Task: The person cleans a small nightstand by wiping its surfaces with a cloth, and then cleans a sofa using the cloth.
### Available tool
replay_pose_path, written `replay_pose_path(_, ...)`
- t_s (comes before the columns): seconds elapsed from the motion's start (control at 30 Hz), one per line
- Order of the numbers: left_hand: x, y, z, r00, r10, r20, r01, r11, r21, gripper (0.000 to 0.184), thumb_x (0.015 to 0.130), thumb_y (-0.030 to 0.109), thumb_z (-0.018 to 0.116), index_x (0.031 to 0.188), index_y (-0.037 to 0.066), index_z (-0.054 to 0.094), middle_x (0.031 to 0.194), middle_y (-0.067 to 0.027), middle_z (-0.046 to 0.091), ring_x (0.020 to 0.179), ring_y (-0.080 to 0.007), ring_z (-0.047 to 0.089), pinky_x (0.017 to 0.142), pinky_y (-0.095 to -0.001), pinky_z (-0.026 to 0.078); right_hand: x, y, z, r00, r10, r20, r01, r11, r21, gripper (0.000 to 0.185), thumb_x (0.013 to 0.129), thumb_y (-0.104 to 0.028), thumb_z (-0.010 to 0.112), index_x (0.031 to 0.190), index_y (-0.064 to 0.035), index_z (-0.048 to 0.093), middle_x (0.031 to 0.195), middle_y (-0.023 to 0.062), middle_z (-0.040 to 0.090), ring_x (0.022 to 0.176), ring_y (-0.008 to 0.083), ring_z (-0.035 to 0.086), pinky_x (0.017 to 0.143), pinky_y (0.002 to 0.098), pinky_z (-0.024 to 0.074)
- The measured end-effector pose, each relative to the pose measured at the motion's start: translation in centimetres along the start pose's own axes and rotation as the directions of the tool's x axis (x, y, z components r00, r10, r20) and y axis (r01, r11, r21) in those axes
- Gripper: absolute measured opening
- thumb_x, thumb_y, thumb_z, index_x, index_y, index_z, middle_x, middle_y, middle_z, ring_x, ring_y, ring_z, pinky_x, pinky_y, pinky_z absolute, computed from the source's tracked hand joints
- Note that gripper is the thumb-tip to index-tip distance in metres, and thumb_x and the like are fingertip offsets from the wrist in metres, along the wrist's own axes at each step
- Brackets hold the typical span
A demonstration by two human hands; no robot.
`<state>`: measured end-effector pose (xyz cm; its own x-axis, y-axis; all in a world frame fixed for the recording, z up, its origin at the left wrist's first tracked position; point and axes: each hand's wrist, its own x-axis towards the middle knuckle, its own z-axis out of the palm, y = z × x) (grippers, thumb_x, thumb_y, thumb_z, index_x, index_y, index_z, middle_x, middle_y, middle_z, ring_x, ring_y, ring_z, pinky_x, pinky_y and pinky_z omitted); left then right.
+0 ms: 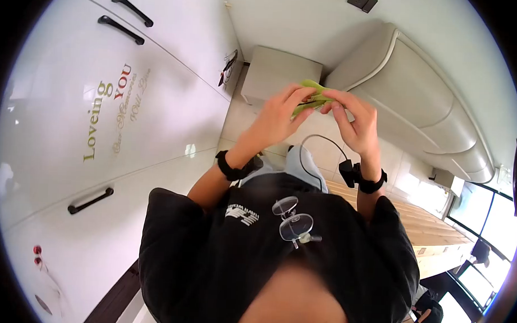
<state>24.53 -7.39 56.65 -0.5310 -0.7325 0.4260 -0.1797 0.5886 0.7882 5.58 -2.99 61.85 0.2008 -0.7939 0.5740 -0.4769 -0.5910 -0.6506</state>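
A light-green, strip-like thing (312,98) is held up between my two hands, in front of my body. It looks folded or made of several pieces, and my fingers cover much of it, so its kind cannot be made out. From the left, my left hand (280,116) pinches it between thumb and fingers. My right hand (355,119) grips its other end, with the fingers bent over the top. Black bands are on both wrists, and the right band (370,179) carries a small black box with a cable.
White cabinet doors (56,97) with black handles stand at the left. A beige sofa (425,104) runs along the right, beside a low box-like cabinet (281,71). A wooden bench-like surface (410,221) lies to the right. Another person (429,307) is at the lower right, near windows.
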Motion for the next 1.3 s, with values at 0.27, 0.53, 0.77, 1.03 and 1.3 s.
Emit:
replay_pose_path(0.27, 1.6, 2.3, 1.3, 0.993, 0.104, 0.05, -0.104, 0.995, 0.007, 0.02, 0.087, 0.008, 0.064, 0.103, 0.0, 0.055, 0.094, -0.0137, 0.059, 0.084, -0.0315, 0.059, 0.073, -0.039, 0.048, 1.1, 0.4, -5.0, 0.986, 0.032, 0.166, -0.046, 0.995, 0.084, 0.028, 0.084, 0.002, 0.058, 0.111, -0.0008, 0.064, 0.076, 0.0146, 0.065, 0.065, 0.027, 0.065, 0.062, 0.0353, 0.0509)
replay_pose_path(0.53, 5.5, 4.2, 7.4, 0.981, -0.192, -0.014, 0.192, 0.977, 0.097, 0.024, 0.089, 0.001, 0.055, 0.113, -0.003, 0.052, 0.099, -0.0183, 0.065, 0.098, -0.0301, 0.065, 0.087, -0.0363, 0.049, 0.0, 7.3, -12.4, 0.992, -0.113, 0.064, 0.123, 0.978, -0.172, 0.024, 0.081, 0.003, 0.055, 0.101, -0.0018, 0.067, 0.066, 0.0113, 0.06, 0.057, 0.0259, 0.058, 0.057, 0.0349, 0.0478)
replay_pose_path(0.77, 9.0, 0.3, 11.0, 0.979, -0.189, 0.076, 0.14, 0.896, 0.421, 0.033, 0.08, -0.003, 0.05, 0.112, -0.001, 0.057, 0.1, -0.022, 0.062, 0.091, -0.042, 0.058, 0.079, -0.0442, 0.048, -3.0, 10.4, -20.6, 0.922, 0.366, -0.126, -0.36, 0.93, 0.066, 0.023, 0.088, 0.001, 0.049, 0.103, -0.0043, 0.066, 0.055, 0.005, 0.054, 0.049, 0.0125, 0.052, 0.049, 0.0285, 0.0424)
replay_pose_path(1.03, 11.5, 1.5, 11.0, 0.98, -0.188, 0.059, 0.149, 0.902, 0.404, 0.016, 0.088, 0.004, 0.051, 0.104, 0.0, 0.055, 0.092, -0.0219, 0.062, 0.089, -0.0426, 0.058, 0.075, -0.0472, 0.046, -5.6, 16.1, -25.5, 0.673, 0.516, -0.53, -0.274, 0.84, 0.469, 0.022, 0.096, -0.005, 0.043, 0.106, 0.0005, 0.062, 0.053, 0.0013, 0.047, 0.047, 0.0079, 0.042, 0.045, 0.0232, 0.0351)
replay_pose_path(1.3, 17.3, 4.0, 12.0, 0.752, -0.534, 0.387, 0.481, 0.845, 0.232, 0.023, 0.091, 0.003, 0.05, 0.111, 0.001, 0.061, 0.054, -0.0098, 0.058, 0.042, -0.0144, 0.057, 0.045, -0.0296, 0.046, -8.8, 18.9, -27.8, 0.437, 0.602, -0.669, -0.391, 0.797, 0.461, 0.024, 0.099, -0.007, 0.039, 0.112, 0.0044, 0.056, 0.072, 0.0155, 0.067, 0.056, 0.0199, 0.063, 0.052, 0.0267, 0.0435)
